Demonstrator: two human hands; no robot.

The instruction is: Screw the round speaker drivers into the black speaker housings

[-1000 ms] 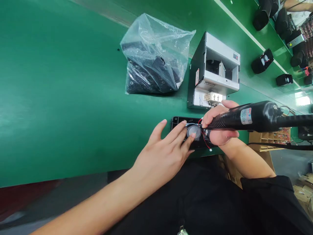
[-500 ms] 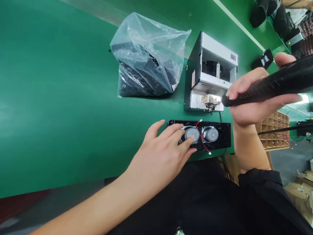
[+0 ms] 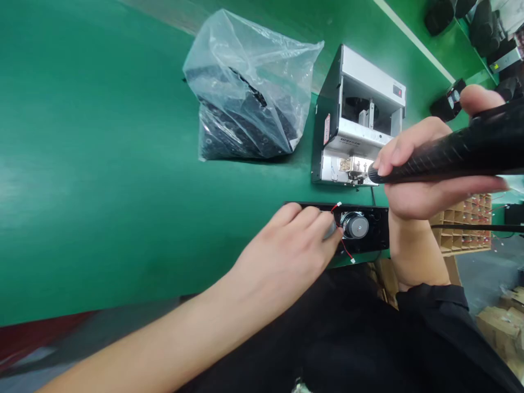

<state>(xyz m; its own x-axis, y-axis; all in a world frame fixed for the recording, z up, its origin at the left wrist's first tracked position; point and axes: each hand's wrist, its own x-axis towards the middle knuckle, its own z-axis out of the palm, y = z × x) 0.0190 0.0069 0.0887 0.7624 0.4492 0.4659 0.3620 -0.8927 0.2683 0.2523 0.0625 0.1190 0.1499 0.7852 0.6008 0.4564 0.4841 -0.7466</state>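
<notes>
A long black panel (image 3: 377, 229) with two round speakers lies on the green table near its front edge. My left hand (image 3: 301, 229) is curled over the left speaker (image 3: 328, 230), hiding most of it; only a bit of its grey magnet shows. The right speaker (image 3: 355, 225) is uncovered, and red wires (image 3: 347, 250) with white plugs run between the two. In my right hand (image 3: 426, 164) is a black electric screwdriver (image 3: 454, 155), gripped along its body. Its front end meets the metal pick-up part of a silver screw feeder (image 3: 356, 139); the bit's tip is too small to make out.
Left of the feeder stands a clear plastic bag (image 3: 254, 93) of black parts. A cardboard divider box (image 3: 462, 221) with wired pieces is at the right, crossed by a dark cable. Another small black speaker unit (image 3: 448, 101) sits behind my right hand.
My left hand's fingers, spread before, have curled in over the left speaker and shifted slightly right. The screwdriver's front end has moved slightly left and down at the feeder. The view has shifted slightly.
</notes>
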